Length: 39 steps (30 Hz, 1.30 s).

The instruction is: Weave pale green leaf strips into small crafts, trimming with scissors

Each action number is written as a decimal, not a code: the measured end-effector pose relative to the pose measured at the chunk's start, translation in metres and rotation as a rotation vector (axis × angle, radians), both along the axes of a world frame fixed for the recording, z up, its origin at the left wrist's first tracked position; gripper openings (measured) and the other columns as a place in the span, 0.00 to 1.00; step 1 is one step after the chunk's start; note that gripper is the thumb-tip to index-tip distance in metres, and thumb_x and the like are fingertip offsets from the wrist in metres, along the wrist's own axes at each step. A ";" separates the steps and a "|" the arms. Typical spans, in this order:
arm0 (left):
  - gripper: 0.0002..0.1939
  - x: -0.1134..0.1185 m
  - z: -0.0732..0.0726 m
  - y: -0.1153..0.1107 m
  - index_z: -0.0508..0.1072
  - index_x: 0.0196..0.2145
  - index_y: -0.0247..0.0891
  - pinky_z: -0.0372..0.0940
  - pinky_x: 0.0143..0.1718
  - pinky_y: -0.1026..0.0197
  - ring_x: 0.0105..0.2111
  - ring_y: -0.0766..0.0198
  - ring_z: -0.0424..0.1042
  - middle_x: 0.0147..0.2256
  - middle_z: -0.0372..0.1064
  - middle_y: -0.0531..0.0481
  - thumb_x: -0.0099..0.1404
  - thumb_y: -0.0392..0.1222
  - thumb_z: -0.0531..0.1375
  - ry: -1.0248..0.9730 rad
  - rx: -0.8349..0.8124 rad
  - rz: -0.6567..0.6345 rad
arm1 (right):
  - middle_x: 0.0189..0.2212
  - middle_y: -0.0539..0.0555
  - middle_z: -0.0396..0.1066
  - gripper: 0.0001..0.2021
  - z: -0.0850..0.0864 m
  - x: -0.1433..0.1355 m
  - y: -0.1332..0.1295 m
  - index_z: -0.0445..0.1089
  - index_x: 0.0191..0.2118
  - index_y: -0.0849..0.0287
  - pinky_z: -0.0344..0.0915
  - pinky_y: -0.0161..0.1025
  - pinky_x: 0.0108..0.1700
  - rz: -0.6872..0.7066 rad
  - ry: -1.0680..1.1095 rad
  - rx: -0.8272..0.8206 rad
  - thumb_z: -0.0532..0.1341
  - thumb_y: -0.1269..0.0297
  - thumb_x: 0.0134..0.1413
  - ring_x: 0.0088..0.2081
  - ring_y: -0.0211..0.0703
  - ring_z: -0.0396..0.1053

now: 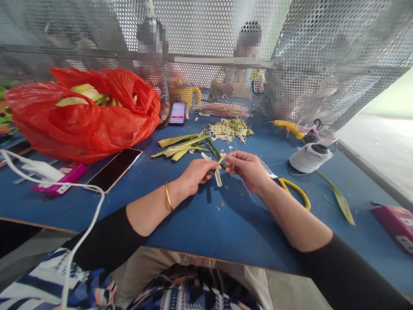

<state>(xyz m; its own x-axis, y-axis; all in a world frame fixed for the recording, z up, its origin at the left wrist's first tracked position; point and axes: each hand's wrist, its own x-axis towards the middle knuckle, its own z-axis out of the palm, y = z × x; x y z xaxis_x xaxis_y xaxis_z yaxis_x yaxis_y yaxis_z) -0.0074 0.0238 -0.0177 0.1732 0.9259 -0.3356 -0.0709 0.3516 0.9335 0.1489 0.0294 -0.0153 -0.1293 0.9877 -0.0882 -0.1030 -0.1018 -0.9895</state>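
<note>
Head-camera view of a blue table [193, 224], as I follow it from my distant station. At center, the left hand [200, 174] pinches a small cluster of pale strips [218, 178] between thumb and fingers, above the near half of the table. The right hand [243, 170] has its thumb and forefinger pressed together at the cluster's right edge (whether they grip a strip or a thread, I cannot tell). Just beyond the hands lies a bunch of yellow-green husks [182, 145]; farther, toward the perforated screen [206, 34], a heap of shredded pieces [230, 129]. To the far left I see a red plastic bag [112, 125] holding more pale husks, with a dark phone [114, 170] flat on the near side of it. To the right, yellow-handled scissors [298, 191] lie partly behind the right forearm; beyond them a spool of white thread [309, 158] rests near a single green leaf [342, 202].
</note>
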 end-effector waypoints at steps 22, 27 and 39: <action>0.07 -0.009 -0.009 0.006 0.77 0.33 0.39 0.63 0.45 0.59 0.41 0.59 0.72 0.38 0.77 0.47 0.54 0.32 0.65 0.680 0.732 -0.050 | 0.17 0.46 0.68 0.12 -0.005 0.000 0.003 0.69 0.22 0.59 0.63 0.33 0.25 0.042 -0.111 0.047 0.70 0.59 0.38 0.19 0.32 0.65; 0.06 -0.005 -0.018 0.012 0.77 0.30 0.37 0.62 0.37 0.63 0.33 0.63 0.72 0.31 0.76 0.50 0.52 0.31 0.64 0.560 0.619 -0.096 | 0.17 0.47 0.69 0.13 -0.009 -0.002 0.003 0.70 0.22 0.59 0.64 0.33 0.26 0.141 -0.157 0.108 0.71 0.58 0.40 0.19 0.32 0.65; 0.03 -0.004 -0.028 0.016 0.77 0.26 0.38 0.57 0.30 0.65 0.28 0.66 0.67 0.26 0.73 0.53 0.56 0.36 0.61 0.556 0.624 -0.184 | 0.18 0.46 0.69 0.12 -0.011 -0.002 0.004 0.70 0.22 0.59 0.64 0.33 0.26 0.119 -0.147 0.150 0.70 0.58 0.41 0.20 0.32 0.63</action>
